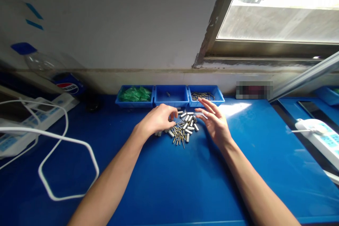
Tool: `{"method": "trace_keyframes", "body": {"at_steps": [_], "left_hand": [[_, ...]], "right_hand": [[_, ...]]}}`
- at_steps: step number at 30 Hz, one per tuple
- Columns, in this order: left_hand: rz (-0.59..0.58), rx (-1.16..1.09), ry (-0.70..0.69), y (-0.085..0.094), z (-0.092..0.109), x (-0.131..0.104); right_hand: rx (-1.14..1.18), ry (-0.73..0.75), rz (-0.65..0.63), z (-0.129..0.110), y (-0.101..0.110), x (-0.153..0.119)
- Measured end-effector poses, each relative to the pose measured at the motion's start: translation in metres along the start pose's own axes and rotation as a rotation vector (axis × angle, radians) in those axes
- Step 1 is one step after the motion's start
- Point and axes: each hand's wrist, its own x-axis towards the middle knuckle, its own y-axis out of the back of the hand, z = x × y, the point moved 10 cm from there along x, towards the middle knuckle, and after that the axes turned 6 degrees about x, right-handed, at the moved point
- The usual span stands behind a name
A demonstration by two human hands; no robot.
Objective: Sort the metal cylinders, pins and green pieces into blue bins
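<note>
A loose pile of short silver metal cylinders [187,131] and thin pins with brass-coloured parts [180,137] lies on the blue table. Over the pile's left side is my left hand [159,117], its fingers curled toward the thumb. Whether something small sits between those fingertips is hidden. My right hand [215,123] is at the pile's right edge, fingers spread and apart, holding nothing. Behind the pile, three blue bins stand in a row. The left bin [135,105] has green plastic pieces, the middle bin [173,103] one small dark piece, the right bin [219,97] several thin pins.
On the left, a white cable [94,159] loops over the table [164,190] near a power strip [53,114] and a tilted cola bottle [67,83]. Another power strip [321,134] is at the right. A wall and a window frame [238,49] rise behind the bins.
</note>
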Motion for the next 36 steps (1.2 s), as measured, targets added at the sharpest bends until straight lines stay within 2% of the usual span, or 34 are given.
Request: {"method": "trace_keyframes", "body": {"at_steps": [5, 10, 15, 23, 26, 28, 32, 36], "left_hand": [[0.024, 0.119, -0.019, -0.009, 0.005, 0.001], [0.041, 0.097, -0.059, -0.01, 0.015, 0.002], [0.01, 0.075, -0.074, -0.011, 0.021, -0.001], [0.033, 0.086, 0.001, -0.016, 0.021, 0.004], [0.064, -0.016, -0.006, -0.014, 0.019, 0.007], [0.117, -0.132, -0.015, -0.006, 0.018, 0.008], [0.228, -0.507, 0.017, 0.012, 0.015, 0.006], [0.264, -0.808, 0.018, 0.018, 0.014, 0.006]], "right_hand": [[-0.006, -0.028, -0.013, 0.004, -0.002, 0.0], [-0.012, -0.032, -0.034, 0.004, -0.003, 0.0], [-0.007, -0.042, -0.049, 0.006, -0.003, 0.001], [0.006, -0.05, -0.039, 0.008, 0.0, 0.002], [0.002, -0.055, -0.026, 0.008, 0.001, 0.002], [-0.007, -0.055, -0.025, 0.008, 0.002, 0.003], [-0.079, -0.011, -0.042, 0.007, 0.001, 0.001], [-0.223, 0.001, -0.102, 0.009, -0.009, -0.004]]}}
